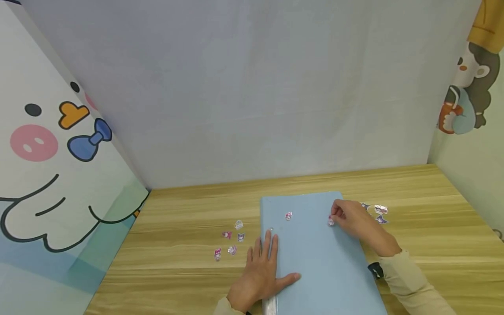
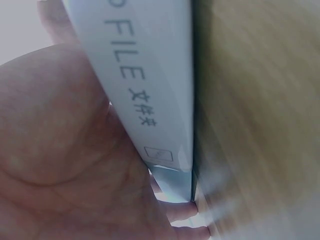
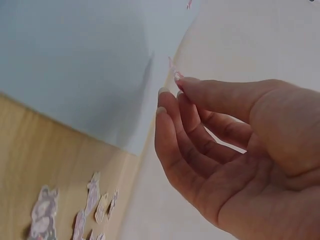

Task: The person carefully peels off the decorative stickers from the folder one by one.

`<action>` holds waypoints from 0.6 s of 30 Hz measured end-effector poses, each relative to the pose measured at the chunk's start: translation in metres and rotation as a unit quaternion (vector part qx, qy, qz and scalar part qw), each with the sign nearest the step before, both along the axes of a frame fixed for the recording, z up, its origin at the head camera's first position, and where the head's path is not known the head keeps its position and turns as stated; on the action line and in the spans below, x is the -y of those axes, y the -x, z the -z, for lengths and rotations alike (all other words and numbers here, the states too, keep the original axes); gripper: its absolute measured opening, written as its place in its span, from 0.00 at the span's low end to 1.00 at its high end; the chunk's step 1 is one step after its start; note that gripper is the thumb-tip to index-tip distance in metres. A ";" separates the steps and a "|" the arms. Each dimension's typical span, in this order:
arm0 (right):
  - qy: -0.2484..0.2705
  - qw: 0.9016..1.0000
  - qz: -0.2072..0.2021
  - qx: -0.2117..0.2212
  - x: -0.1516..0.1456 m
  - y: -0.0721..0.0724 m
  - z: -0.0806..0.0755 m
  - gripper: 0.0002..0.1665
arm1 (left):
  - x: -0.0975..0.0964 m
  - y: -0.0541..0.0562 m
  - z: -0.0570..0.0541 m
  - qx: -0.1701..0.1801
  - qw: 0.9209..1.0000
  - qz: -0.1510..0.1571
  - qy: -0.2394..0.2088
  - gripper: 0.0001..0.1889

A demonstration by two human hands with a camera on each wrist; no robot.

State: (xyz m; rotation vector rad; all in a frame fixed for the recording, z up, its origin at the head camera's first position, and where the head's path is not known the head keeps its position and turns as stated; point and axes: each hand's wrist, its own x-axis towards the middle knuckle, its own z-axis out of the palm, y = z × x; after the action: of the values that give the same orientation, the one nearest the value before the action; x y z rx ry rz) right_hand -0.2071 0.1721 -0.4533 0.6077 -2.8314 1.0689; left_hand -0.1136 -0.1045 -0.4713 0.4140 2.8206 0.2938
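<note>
A light blue file folder (image 1: 315, 262) lies on the table, its labelled spine (image 2: 130, 75) facing left. My left hand (image 1: 260, 271) rests on the folder's left edge with fingers spread and straight. Between thumb and fingertips, my right hand (image 1: 356, 221) pinches a small pink-and-white cartoon sticker (image 3: 177, 78) near the folder's upper right edge. In the right wrist view the sticker is held just off the cover, and a shadow falls beside it. Another pink sticker (image 1: 288, 216) is on the cover's upper left part.
Several cutout cartoon stickers (image 1: 232, 250) lie on the wooden table (image 1: 177, 271) left of the folder. More stickers (image 1: 381, 210) lie to the right, partly behind my right hand. A pale wall (image 1: 256, 96) stands at the back, with a cartoon-printed panel (image 1: 47, 183) on the left.
</note>
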 end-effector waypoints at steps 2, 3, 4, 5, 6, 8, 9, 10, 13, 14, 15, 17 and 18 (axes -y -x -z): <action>-0.002 1.000 -0.001 -0.004 -0.004 0.000 -0.001 0.09 | 0.001 0.001 0.003 -0.001 1.000 0.001 -0.004 0.58; 0.000 1.000 0.000 -0.003 -0.006 0.001 0.000 0.09 | 0.001 0.001 0.003 -0.001 1.000 0.002 -0.007 0.58; 0.000 1.000 0.001 -0.004 -0.007 0.001 0.000 0.09 | 0.002 0.001 0.004 -0.003 1.000 0.003 -0.010 0.58; 0.000 1.000 0.002 -0.005 -0.010 0.001 0.000 0.09 | 0.002 0.001 0.005 -0.001 1.000 0.003 -0.011 0.58; 0.001 1.000 0.002 -0.003 -0.012 0.002 0.000 0.09 | 0.003 0.001 0.006 0.001 1.000 0.004 -0.010 0.58; 0.001 1.000 0.005 -0.002 -0.016 0.003 0.000 0.09 | 0.003 0.001 0.006 0.002 1.000 0.004 -0.011 0.58; -0.001 1.000 0.008 0.001 -0.019 0.003 0.000 0.09 | 0.002 0.001 0.004 0.006 1.000 0.005 -0.011 0.58; -0.003 1.000 0.009 0.006 -0.022 0.003 -0.001 0.08 | 0.002 0.001 0.003 0.007 1.000 0.005 -0.010 0.58; -0.011 0.999 0.012 0.027 -0.032 0.006 -0.002 0.08 | 0.001 0.000 0.000 0.007 1.000 0.002 -0.009 0.57; -0.012 0.999 0.014 0.036 -0.035 0.006 -0.003 0.07 | 0.001 -0.001 -0.001 0.007 1.000 0.001 -0.008 0.57; -0.016 0.999 0.013 0.048 -0.038 0.007 -0.004 0.07 | 0.001 -0.001 -0.002 0.007 1.000 0.000 -0.006 0.57; -0.021 0.998 0.017 0.061 -0.045 0.008 -0.005 0.06 | 0.001 -0.001 -0.002 0.005 1.000 -0.003 -0.005 0.57; -0.025 0.997 0.018 0.067 -0.048 0.008 -0.007 0.06 | 0.001 -0.001 -0.002 0.004 1.000 -0.003 -0.005 0.57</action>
State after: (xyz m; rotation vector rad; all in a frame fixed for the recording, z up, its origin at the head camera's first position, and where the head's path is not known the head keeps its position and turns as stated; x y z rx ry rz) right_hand -0.2156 0.2198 -0.4467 0.5044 -2.9778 1.0756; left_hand -0.1124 -0.1053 -0.4690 0.4054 2.8138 0.3114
